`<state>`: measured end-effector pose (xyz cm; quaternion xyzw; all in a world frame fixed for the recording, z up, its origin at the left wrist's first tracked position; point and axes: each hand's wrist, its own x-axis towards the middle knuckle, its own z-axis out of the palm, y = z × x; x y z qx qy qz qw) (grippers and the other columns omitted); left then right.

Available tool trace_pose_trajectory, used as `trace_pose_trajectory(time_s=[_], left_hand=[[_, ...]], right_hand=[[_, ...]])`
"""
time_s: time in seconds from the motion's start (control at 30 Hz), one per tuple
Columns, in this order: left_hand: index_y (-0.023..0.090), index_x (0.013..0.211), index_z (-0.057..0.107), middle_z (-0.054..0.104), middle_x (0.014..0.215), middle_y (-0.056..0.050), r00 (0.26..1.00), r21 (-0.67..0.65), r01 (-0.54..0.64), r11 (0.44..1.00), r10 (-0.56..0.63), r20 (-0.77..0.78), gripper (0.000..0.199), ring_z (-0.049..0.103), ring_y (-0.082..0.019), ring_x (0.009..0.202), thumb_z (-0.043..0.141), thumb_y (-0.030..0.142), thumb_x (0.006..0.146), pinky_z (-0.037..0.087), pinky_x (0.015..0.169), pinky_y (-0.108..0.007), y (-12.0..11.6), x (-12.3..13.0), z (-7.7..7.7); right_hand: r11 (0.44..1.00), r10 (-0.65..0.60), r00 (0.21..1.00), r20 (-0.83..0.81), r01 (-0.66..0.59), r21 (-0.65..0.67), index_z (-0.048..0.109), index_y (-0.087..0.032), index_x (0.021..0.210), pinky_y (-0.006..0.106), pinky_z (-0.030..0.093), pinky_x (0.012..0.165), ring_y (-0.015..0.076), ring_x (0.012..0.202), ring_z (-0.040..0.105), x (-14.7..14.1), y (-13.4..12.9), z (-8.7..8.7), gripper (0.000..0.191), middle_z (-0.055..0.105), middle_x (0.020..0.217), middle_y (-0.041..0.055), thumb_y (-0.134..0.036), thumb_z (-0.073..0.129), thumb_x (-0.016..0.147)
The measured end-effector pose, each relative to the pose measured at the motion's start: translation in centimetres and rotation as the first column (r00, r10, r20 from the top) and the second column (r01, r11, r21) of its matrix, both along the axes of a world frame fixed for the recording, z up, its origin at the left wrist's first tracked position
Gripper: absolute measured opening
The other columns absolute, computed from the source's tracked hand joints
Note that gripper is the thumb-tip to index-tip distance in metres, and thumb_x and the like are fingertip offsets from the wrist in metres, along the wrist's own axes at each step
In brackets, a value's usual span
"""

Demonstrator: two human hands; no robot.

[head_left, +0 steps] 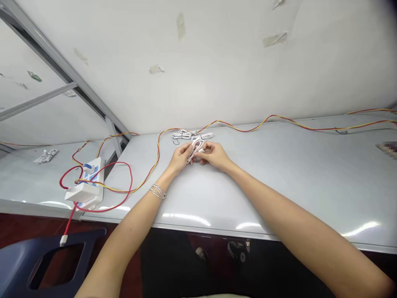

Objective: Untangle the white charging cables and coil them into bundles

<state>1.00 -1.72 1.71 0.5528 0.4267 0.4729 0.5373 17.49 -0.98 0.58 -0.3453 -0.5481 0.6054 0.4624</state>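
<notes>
A coiled white cable (pixel 197 145) is held between both hands, just over the grey table (pixel 211 194). My left hand (pixel 181 157) pinches the coil's left side, fingers closed round it. On the right side my right hand (pixel 215 155) grips the same cable between thumb and fingers. Right behind the hands lie bundled white cables (pixel 183 134) with dark ties, close to the wall. A small loose black tie (pixel 175 142) rests beside them.
Red and yellow twisted wires (pixel 242 129) run along the wall. At left, a white power strip (pixel 96 176) carries plugs and a looping red cable (pixel 131 178). Another white cable bundle (pixel 46 156) lies farther left. A blue chair (pixel 18 265) stands at lower left.
</notes>
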Motion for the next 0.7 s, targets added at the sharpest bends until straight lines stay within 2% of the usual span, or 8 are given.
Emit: trace_pose_trajectory(time_s=[0.1, 0.17, 0.33, 0.47, 0.57, 0.7], left_hand=[[0.013, 0.111, 0.075, 0.073, 0.09, -0.008, 0.996, 0.042, -0.074, 0.996, 0.076, -0.038, 0.05, 0.057, -0.011, 0.063, 0.078, 0.047, 0.074, 0.042, 0.05, -0.022, -0.12, -0.19, 0.17], [0.012, 0.112, 0.075, 0.074, 0.103, -0.011, 0.992, 0.018, -0.126, 0.992, 0.126, -0.025, 0.053, 0.059, -0.012, 0.067, 0.081, 0.045, 0.07, 0.043, 0.053, -0.024, -0.14, -0.31, 0.29], [0.016, 0.126, 0.069, 0.075, 0.086, -0.005, 0.983, -0.034, -0.177, 0.984, 0.178, 0.032, 0.069, 0.06, -0.013, 0.067, 0.086, 0.041, 0.064, 0.047, 0.06, -0.025, 0.1, -0.45, 0.28], [0.013, 0.108, 0.077, 0.076, 0.096, -0.009, 0.986, -0.013, -0.168, 0.986, 0.169, 0.001, 0.052, 0.063, -0.016, 0.078, 0.084, 0.043, 0.067, 0.049, 0.066, -0.027, 0.31, -0.4, -0.04], [0.013, 0.098, 0.078, 0.074, 0.086, -0.007, 0.992, 0.029, -0.101, 0.994, 0.103, -0.076, 0.045, 0.059, -0.015, 0.072, 0.079, 0.049, 0.072, 0.047, 0.064, -0.027, 0.33, -0.56, -0.08], [0.012, 0.079, 0.076, 0.067, 0.069, -0.006, 0.973, 0.084, 0.112, 0.99, -0.093, -0.21, 0.043, 0.051, -0.013, 0.061, 0.069, 0.055, 0.08, 0.041, 0.059, -0.027, 0.2, -1.02, 0.54]], right_hand=[[1.0, -0.014, 1.0, 0.004, 0.014, 0.005, 0.05, -0.02, 0.072, 0.027, 0.052, 0.05, 0.0141, 0.052, 0.061, 0.02, -0.08, 0.05, 0.052, 0.067, 0.063, 0.0006, -0.047, 0.09, 0.055], [1.0, -0.018, 1.0, 0.012, 0.018, 0.015, 0.05, -0.02, 0.072, 0.027, 0.051, 0.05, 0.0136, 0.051, 0.059, 0.03, -0.09, 0.03, 0.052, 0.064, 0.059, -0.0013, -0.047, 0.09, 0.054], [0.999, -0.023, 0.999, 0.046, 0.022, 0.032, 0.049, -0.021, 0.071, 0.026, 0.049, 0.049, 0.0127, 0.048, 0.057, 0.0, 0.0, -0.22, 0.048, 0.062, 0.057, -0.0029, -0.047, 0.088, 0.058], [0.998, -0.03, 0.998, 0.056, 0.027, 0.056, 0.05, -0.021, 0.072, 0.027, 0.05, 0.05, 0.0129, 0.05, 0.057, -0.01, 0.13, -0.41, 0.047, 0.064, 0.061, -0.0022, -0.045, 0.088, 0.058], [0.997, -0.044, 0.997, 0.066, 0.04, 0.059, 0.049, -0.02, 0.073, 0.028, 0.051, 0.05, 0.0139, 0.05, 0.059, -0.01, 0.16, -0.42, 0.048, 0.065, 0.061, -0.0008, -0.046, 0.087, 0.059], [0.999, -0.033, 0.998, 0.054, 0.031, 0.034, 0.051, -0.02, 0.073, 0.028, 0.052, 0.051, 0.0153, 0.054, 0.062, -0.03, 0.07, -0.32, 0.046, 0.07, 0.067, 0.0034, -0.047, 0.086, 0.06]])
